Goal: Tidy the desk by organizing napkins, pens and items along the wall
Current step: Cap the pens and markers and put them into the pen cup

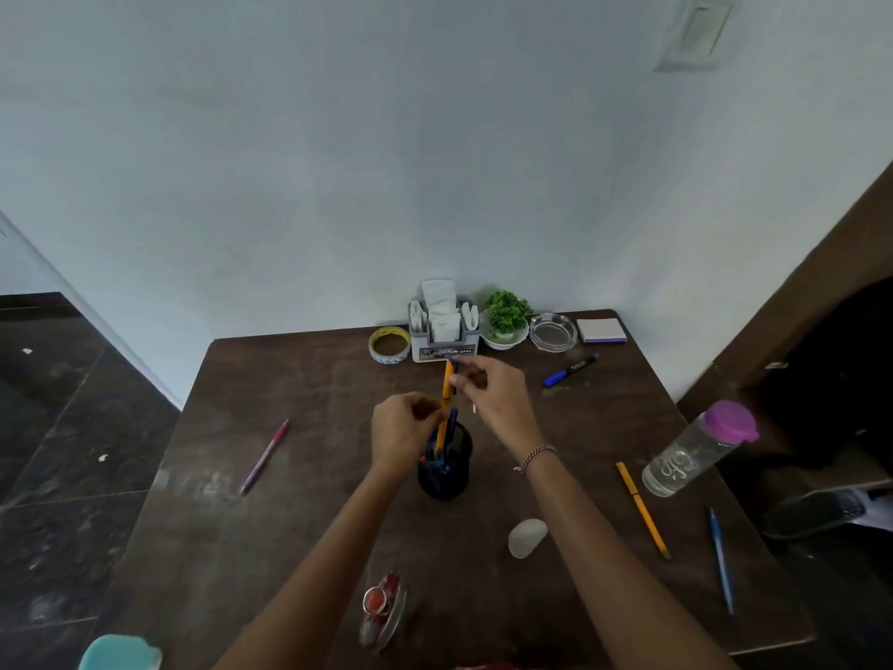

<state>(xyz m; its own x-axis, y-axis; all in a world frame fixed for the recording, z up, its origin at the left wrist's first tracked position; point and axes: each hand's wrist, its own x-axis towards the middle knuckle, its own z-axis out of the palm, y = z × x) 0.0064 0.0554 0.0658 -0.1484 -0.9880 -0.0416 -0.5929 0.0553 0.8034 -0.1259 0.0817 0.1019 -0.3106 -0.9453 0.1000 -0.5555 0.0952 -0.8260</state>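
I see pink pen [265, 456] loose on worktop [309, 534], far left. My left hand [405, 433], fingers closed on lower shaft of orange pen [446, 398] standing in dark pen cup [444, 469]. My right hand [494, 398], fingers pinching same pen near top. Napkin holder [443, 331] at wall behind. Blue marker [570, 370], second orange pen [642, 510], blue pen [721, 560] loose at right.

Soft dim daylight, faint shadows, slightly blurry, wide-angle bending at the edges
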